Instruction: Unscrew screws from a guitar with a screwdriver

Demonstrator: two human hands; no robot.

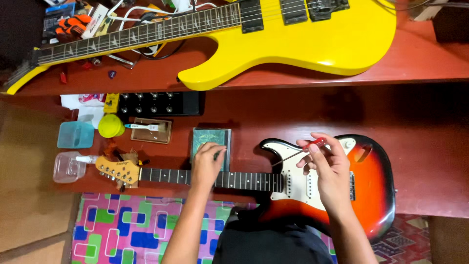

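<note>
On the lower red desk, a sunburst electric guitar lies flat along the front edge, neck to the person's left, so both hands can reach it from above; the left hand lies curled over the neck about midway, seemingly steadying it, though what its fingertips do underneath I cannot tell; the right hand is closed round the red handle of a small screwdriver, its thin shaft slanting down toward the white pickguard near the neck joint; the tip is too fine to place exactly. A greenish square case sits just behind the left hand; a yellow electric guitar rests on the upper shelf, its body cut off at the top edge; the clutter by the headstock is hard to make out.
</note>
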